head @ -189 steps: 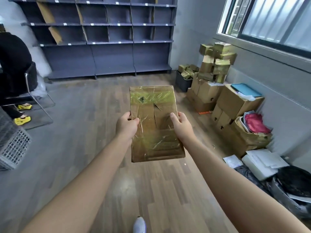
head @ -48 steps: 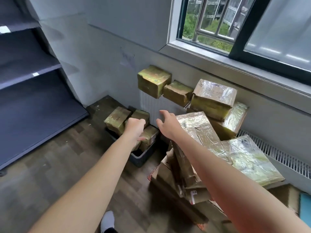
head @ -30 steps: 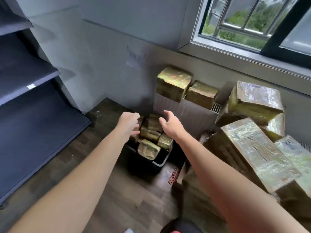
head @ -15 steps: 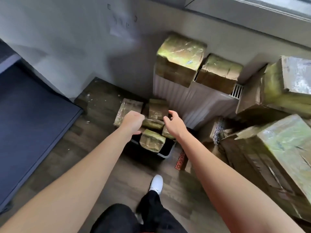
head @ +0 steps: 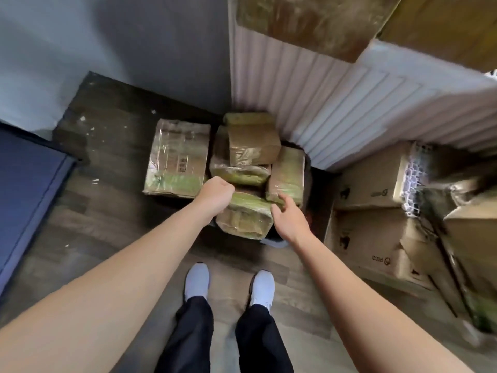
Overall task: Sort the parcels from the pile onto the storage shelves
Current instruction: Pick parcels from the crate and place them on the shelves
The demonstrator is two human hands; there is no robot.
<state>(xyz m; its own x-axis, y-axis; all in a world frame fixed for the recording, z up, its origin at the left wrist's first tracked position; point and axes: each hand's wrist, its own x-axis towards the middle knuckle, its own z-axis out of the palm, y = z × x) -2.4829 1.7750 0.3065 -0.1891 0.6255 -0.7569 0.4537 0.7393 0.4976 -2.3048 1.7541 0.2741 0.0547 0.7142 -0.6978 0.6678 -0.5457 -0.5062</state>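
cardboard parcel [head: 246, 218] unlifted: left hand [head: 215, 195] curled at its left edge, grip unclear; right hand [head: 290, 218] loose-fingered at its right; more parcels [head: 254, 142] unsorted behind it.

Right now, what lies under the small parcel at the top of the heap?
A flatter taped parcel lies directly under the top parcel. Deeper layers inside the bin are covered, not visible.

Bare forearms [head: 129, 267]; dark trousers [head: 188, 335]; white sneakers [head: 196, 281].
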